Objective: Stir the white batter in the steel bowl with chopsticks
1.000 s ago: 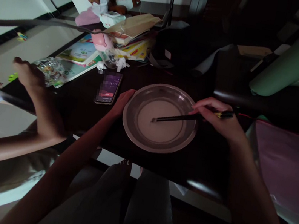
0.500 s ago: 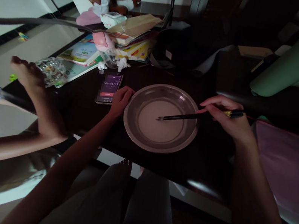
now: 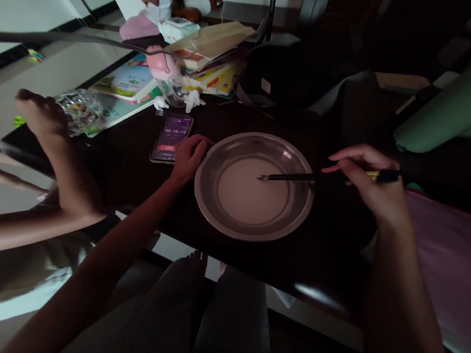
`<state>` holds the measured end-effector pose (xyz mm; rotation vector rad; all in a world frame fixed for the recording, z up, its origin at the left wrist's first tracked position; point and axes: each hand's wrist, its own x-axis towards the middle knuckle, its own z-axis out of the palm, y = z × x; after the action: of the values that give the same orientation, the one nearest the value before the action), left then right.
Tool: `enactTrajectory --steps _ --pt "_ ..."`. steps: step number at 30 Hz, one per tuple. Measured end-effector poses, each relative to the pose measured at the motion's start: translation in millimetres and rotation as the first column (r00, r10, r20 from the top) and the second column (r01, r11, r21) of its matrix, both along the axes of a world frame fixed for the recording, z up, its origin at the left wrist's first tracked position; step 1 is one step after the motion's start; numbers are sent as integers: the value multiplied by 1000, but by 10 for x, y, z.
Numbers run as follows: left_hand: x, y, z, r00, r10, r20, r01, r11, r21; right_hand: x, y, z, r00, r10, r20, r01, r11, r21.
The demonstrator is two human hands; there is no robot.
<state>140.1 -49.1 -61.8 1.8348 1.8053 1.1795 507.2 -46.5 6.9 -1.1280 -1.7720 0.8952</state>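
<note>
A round metal basin (image 3: 248,231) sits on the dark table, its middle pale and smooth; whether liquid covers the bottom I cannot tell. My left hand (image 3: 188,158) is at its left rim, fingers curled against the edge. In my right hand (image 3: 368,178), to the right of the basin, is a pair of slim black chopsticks (image 3: 294,176) with a gold band near the top. They slant down to the left over the rim, their tips close together above the basin's middle. Something tiny may be at the tips, too small to make out.
A phone (image 3: 172,139) showing a running timer lies by my left hand. Behind are books (image 3: 127,83), crumpled tissues (image 3: 193,100) and a dark bag (image 3: 279,75). Another person's arm (image 3: 76,180) rests on the table at left. A green cylinder (image 3: 461,94) stands right.
My right hand has moved right and slightly up, drawing the chopstick tips a little right and up within the basin. My left hand stays at the rim.
</note>
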Motion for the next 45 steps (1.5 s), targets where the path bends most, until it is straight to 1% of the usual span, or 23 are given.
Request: enactTrajectory --steps 2,4,6,7,10,12,13,16,18,19,20,23,25,29,31,32,34,36,37,39,42,44,45 --pt "28 -7 15 997 -45 65 45 999 -5 5 -5 2 1000 5 -7 -5 999 -42" --pt "54 -16 32 988 -84 126 90 995 -40 -44 -20 -3 997 75 -21 -76 993 -87" --pt "72 -25 47 982 -106 156 119 989 -82 -102 -28 -13 990 137 -29 -139 986 -90" --pt "76 -29 54 981 -111 159 128 987 -97 -116 -26 -16 989 143 -26 -144 987 -74" --pt "76 -33 64 983 -126 134 143 982 -122 -62 1 -13 998 49 -28 -49 999 -19" --pt "71 -32 64 985 -124 122 139 982 -127 0 16 -7 999 -10 -45 9 1000 -17" --pt "68 -30 62 985 -123 120 139 982 -132 15 16 -7 999 -11 -50 9 999 -30" --pt "61 -22 49 984 -131 121 147 979 -140 -43 -2 -20 994 97 -52 -100 992 -75" --pt "60 -16 42 982 -138 127 155 978 -140 -112 -12 -35 987 159 -31 -160 985 -68" --pt "61 -14 40 982 -138 128 155 978 -139 -130 -11 -40 986 163 -22 -164 985 -49" --pt "62 -12 40 983 -136 126 154 978 -138 -127 -5 -42 989 144 -18 -145 989 -26" --pt "68 -13 53 986 -133 103 147 979 -142 -30 21 -31 999 21 -41 -21 1000 19" --pt "72 -17 68 987 -132 91 145 978 -148 27 25 -20 998 -9 -61 10 1000 18" --pt "80 -25 87 989 -125 78 136 979 -152 -66 -10 -30 990 138 -23 -139 989 -45" --pt "86 -26 87 990 -120 77 131 979 -153 -129 -16 -42 985 175 3 -175 984 -40" --pt "89 -26 86 990 -116 80 128 979 -157 -134 -11 -45 987 162 4 -162 987 -18" --pt "94 -25 81 991 -104 87 118 980 -163 -84 9 -39 997 81 -6 -81 996 25" --pt "95 -25 77 991 -99 94 113 980 -163 -2 26 -24 1000 2 -21 -1 1000 31" --pt "94 -25 75 990 -100 96 115 980 -160 27 28 -18 1000 -11 -26 11 1000 17" --pt "90 -25 71 988 -110 107 126 980 -156 25 16 -16 999 35 -26 -36 999 -30" --pt "87 -21 63 982 -110 151 134 978 -162 -97 -18 -36 988 156 -6 -156 986 -59" --pt "88 -16 58 979 -104 177 134 977 -167 -156 -23 -47 986 166 11 -166 986 -32" --pt "89 -14 58 978 -103 181 134 977 -168 -154 -17 -46 991 137 10 -137 990 -13"
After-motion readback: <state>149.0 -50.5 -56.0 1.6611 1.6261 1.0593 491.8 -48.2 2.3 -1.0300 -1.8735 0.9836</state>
